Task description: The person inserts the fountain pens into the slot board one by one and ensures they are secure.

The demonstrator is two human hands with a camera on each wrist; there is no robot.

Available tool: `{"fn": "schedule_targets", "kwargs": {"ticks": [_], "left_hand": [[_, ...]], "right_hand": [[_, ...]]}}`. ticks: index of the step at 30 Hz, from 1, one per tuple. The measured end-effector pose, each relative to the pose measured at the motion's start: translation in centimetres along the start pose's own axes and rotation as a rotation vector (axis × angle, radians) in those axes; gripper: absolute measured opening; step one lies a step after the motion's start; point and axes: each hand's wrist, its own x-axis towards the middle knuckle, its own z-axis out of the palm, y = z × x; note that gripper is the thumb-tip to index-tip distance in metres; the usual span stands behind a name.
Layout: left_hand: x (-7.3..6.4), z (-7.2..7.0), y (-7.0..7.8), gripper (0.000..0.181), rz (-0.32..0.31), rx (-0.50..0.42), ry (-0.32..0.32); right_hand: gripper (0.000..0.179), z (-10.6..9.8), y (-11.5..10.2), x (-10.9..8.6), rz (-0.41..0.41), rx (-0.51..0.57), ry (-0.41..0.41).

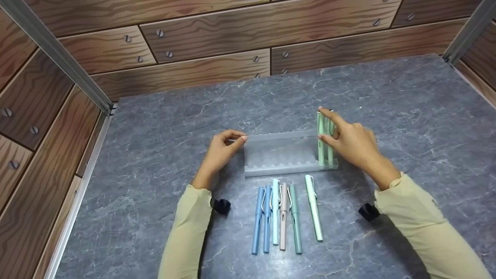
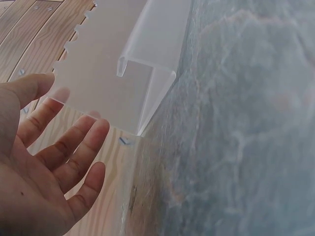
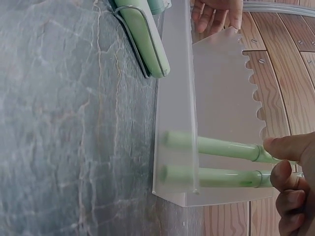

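A frosted clear pen rack (image 1: 279,153) with a notched top edge and a front trough stands on the table. My left hand (image 1: 226,149) pinches its upper left corner between thumb and index finger; in the left wrist view the other fingers (image 2: 91,142) are spread along its side edge. Two light green pens stand upright at the rack's right end, bottoms in the trough. My right hand (image 1: 354,143) holds the inner light green pen (image 3: 226,147), index finger at its top and thumb lower down. The outer light green pen (image 3: 226,178) stands beside it.
In front of the rack lie two blue pens (image 1: 257,221), a pale turquoise pen (image 1: 275,213), a taupe pen (image 1: 283,221) and a dark green pen (image 1: 295,221) in a row. Another light green pen (image 1: 314,209) lies apart to their right. Wood-patterned walls (image 1: 217,35) enclose the marbled grey table (image 1: 155,155).
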Motion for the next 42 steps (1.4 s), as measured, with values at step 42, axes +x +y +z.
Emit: {"fn": "schedule_targets", "kwargs": {"ticks": [42], "left_hand": [[-0.1, 0.0, 0.1, 0.020, 0.001, -0.018, -0.004]], "right_hand": [[0.067, 1.0, -0.4, -5.1, -0.024, 0.455, -0.284]]}}
